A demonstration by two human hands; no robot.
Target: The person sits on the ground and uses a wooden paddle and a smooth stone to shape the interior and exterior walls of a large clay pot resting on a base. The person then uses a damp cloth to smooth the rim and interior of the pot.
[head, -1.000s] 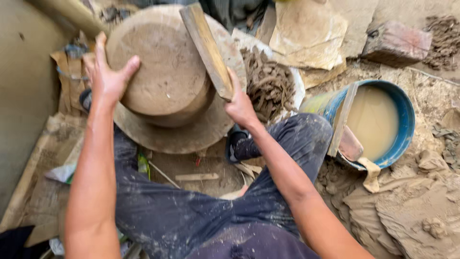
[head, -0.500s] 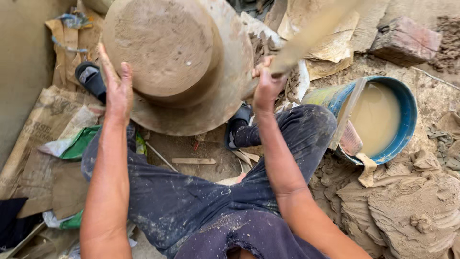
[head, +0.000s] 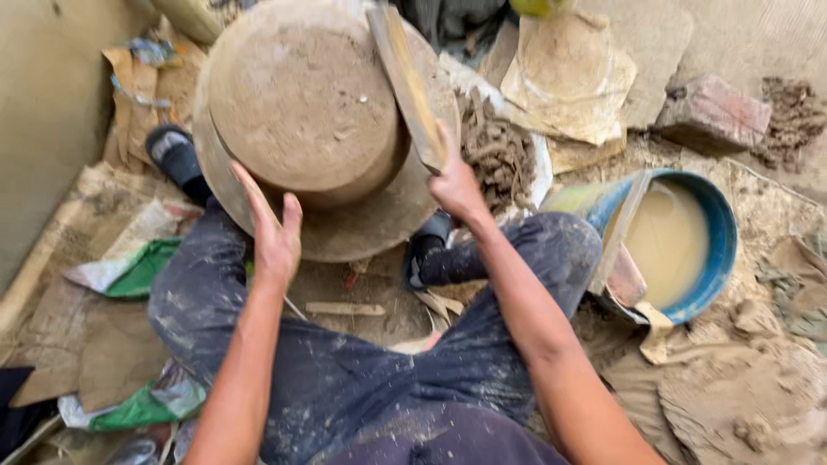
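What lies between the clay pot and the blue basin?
In the head view, a heap of clay scraps lies between the clay pot and blue basin.

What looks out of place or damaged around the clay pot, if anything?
Nothing looks damaged. The clay pot lies tilted on its wide rim, the left hand against it and the right hand holding a flat wooden paddle on it. Clay scraps lie loose beside it; the blue basin holds muddy water, unspilled.
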